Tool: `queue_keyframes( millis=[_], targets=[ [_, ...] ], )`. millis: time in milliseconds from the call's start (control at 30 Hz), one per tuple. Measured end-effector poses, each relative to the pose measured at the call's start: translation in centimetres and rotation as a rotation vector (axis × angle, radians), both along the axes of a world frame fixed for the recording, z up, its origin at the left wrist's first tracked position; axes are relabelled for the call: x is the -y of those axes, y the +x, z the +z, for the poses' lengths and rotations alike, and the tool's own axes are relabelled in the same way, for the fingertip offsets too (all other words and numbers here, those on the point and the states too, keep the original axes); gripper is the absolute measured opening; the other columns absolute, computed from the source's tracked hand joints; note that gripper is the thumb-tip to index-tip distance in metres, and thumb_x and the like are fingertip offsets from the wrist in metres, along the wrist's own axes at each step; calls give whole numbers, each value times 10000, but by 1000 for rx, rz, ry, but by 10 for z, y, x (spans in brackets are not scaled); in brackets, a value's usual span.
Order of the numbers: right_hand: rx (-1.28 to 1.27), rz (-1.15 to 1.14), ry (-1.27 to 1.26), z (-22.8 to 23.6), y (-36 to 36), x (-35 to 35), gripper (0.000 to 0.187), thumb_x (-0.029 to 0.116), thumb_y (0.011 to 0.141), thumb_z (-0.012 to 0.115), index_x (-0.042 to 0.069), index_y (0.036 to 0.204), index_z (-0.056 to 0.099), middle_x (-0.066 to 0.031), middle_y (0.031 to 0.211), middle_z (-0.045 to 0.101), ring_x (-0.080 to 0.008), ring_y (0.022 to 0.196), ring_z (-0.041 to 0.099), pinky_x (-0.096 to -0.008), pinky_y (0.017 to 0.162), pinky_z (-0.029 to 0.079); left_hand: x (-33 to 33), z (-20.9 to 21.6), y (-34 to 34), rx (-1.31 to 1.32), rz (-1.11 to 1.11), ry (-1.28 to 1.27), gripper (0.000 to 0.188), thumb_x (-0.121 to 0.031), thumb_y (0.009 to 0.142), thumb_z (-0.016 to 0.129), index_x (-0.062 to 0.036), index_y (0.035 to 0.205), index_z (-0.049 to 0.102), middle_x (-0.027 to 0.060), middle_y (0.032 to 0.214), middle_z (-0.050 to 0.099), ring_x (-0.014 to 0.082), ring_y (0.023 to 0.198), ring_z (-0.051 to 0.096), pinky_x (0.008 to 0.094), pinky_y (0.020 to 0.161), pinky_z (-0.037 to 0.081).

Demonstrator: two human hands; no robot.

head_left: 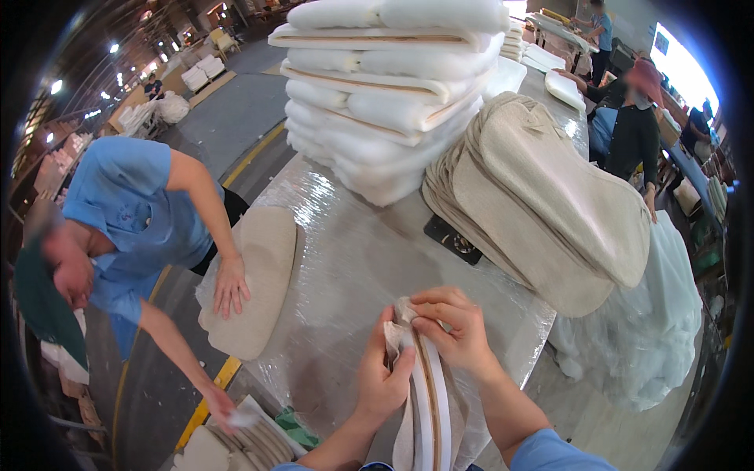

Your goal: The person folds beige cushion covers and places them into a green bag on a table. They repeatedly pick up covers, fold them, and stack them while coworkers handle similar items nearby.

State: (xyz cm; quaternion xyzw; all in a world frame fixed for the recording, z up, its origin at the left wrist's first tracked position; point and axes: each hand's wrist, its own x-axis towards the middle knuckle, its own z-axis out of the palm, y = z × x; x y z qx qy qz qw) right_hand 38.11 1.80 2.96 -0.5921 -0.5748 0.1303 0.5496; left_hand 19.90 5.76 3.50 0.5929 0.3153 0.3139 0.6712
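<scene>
The person's left hand (385, 373) has its thumb and fingers closed on the beige woven fabric cover (404, 436), and the right hand (455, 326) pinches its bunched end, so each grip is narrow and holding cloth. The long white padded panel with a brown core strip (428, 396) sits between the 2 grips and runs down toward the person's body, above the near edge of the film-wrapped grey tabletop (345, 259).

The covering looks partly done: cloth lies along both sides of the panel, but the white edge and brown strip remain exposed below the grip, so closing that edge appears to be left.

Well beyond the grip, a tall stack of folded white padded panels (393, 71) looks uncovered. Right of it lies a pile of beige elongated fabric pieces (550, 188). Left of the grip, a co-worker's hand (231, 284) rests on 1 beige rounded pad (263, 271).
</scene>
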Motion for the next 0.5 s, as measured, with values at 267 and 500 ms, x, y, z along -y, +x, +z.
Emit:
queue_keyframes(
  millis=[267,500],
  targets=[
    [-235,-208,116,-26,-40,-3,85,-30,894,761,-7,944,696,-160,1111,777,-315,1034,755,-383,883,602,-4,-15,20,-126,339,552,285,-93,1044,587,99,1211,717,283,1317,701,397,1203,704,437,1031,552],
    [-307,-284,83,-31,-53,8,64,46,977,729,-2,944,700,-157,1058,777,-256,952,736,-343,830,570,-8,-13,25,-100,365,605,226,-6,997,598,99,1144,734,265,1269,722,379,1169,724,431,1022,574]
  ],
)
